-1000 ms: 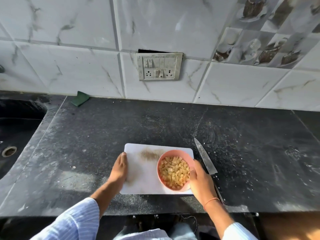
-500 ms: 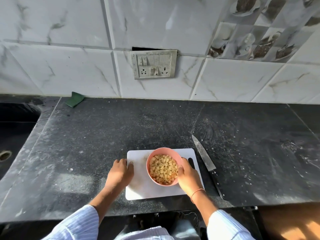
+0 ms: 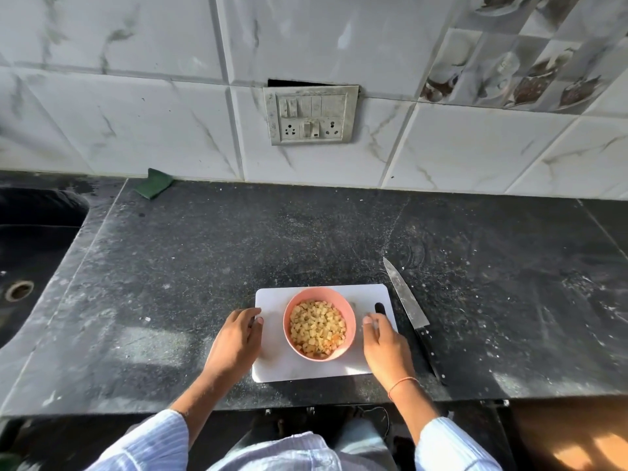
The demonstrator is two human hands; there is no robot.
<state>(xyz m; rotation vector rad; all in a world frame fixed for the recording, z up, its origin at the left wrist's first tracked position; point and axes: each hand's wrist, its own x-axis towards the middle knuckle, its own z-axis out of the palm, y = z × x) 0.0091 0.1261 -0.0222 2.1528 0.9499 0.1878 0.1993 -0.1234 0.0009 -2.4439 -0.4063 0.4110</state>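
- Pink bowl point(image 3: 319, 294) of yellow cubes stands mid board point(image 3: 306, 368), between the hands, touching neither.
- Left hand point(image 3: 238, 341) lies at the board's left edge, thumb on top, fingers bent; grip unclear.
- Right hand point(image 3: 384, 346) rests on the board's right part, fingers together.
- Knife point(image 3: 406, 305) lies on the counter point(image 3: 204, 266), just right of the board.

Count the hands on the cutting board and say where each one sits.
2. The left hand rests at the left edge of the white cutting board, the right hand on its right side; the pink bowl stands between them, touched by neither.
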